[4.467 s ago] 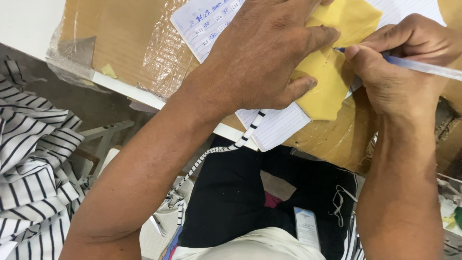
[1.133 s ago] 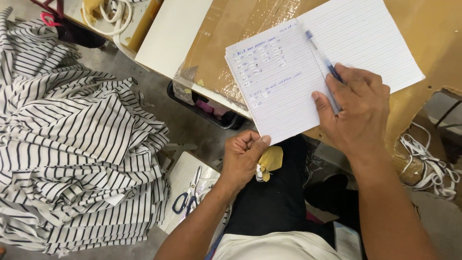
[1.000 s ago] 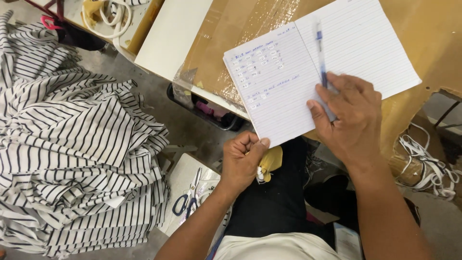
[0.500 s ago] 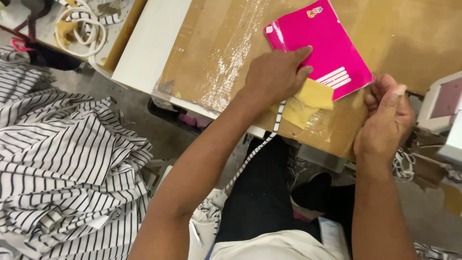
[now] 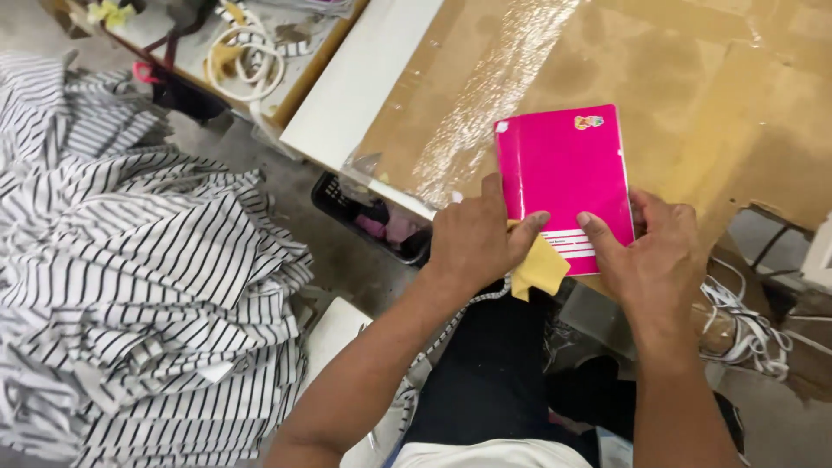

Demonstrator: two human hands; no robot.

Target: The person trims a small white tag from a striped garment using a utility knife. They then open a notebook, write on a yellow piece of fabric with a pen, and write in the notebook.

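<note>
Two hands now meet at the near edge of the closed pink notebook [image 5: 568, 182]; a second ago that book lay open on its lined pages under your right hand with a pen, so the writing is over and the cover is shut. Your left hand [image 5: 475, 238] presses its fingers on the book's lower left corner and keeps a yellow slip [image 5: 539, 269] pinched beneath them, where shortly before that hand was down at your lap. Your right hand [image 5: 652, 256] clasps the lower right corner, thumb on the cover, fingers curled under the edge; the pen is no longer in view. The notebook rests flat at the table's front, on brown cardboard [image 5: 693, 78] partly skinned with shiny, wrinkled clear tape. The cover is smooth, glossy and rectangular, with a white label band near your thumbs. To your left, a soft, crumpled heap of black-and-white striped fabric [image 5: 130, 286] lies on the floor, well apart from the table.
</note>
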